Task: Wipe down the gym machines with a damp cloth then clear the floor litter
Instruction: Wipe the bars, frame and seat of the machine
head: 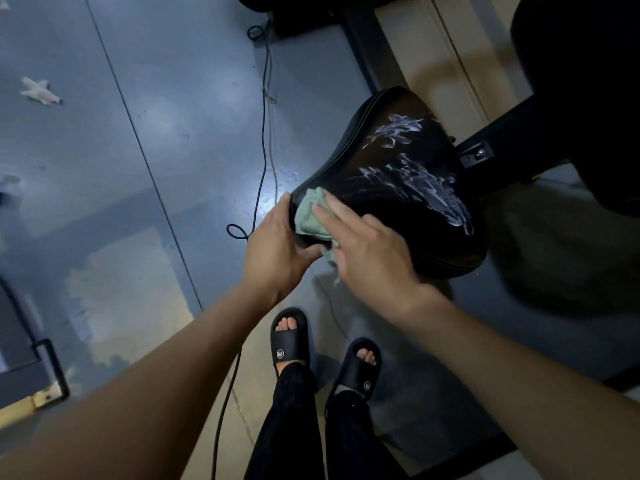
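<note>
**Seat wipe in progress, floor litter untouched**

Head view. Right of centre: the black padded seat (398, 188) of a gym machine, its dark frame running off to the upper right. Your right hand (367, 251) lies flat on the pale green cloth (308, 216), fingers straight and together, pressing it onto the seat's near-left corner. Nothing is pinched; the cloth is held by palm and finger pressure only, with a loose tail hanging below the seat edge. Your left hand (277, 251) cups that same corner from outside, thumb under the rim and fingers curled round the edge, steadying the seat.

Progress, as a judgement: early to middle of the wipe. White smeared streaks (429, 181) still cover the middle and upper part of the seat, well apart from where the cloth sits. Only the near corner looks dark and clean. You have most of this pad left, and the dark bulk of other equipment at the right edge and top of frame shows no sign either way.

Litter not started. A crumpled white scrap (38, 91) lies on the grey floor (156, 116) at upper left, another bit at the far left edge, too blurred to name. A black cable (265, 133) trails down the floor beside the seat, past your sandalled feet at bottom centre.
</note>
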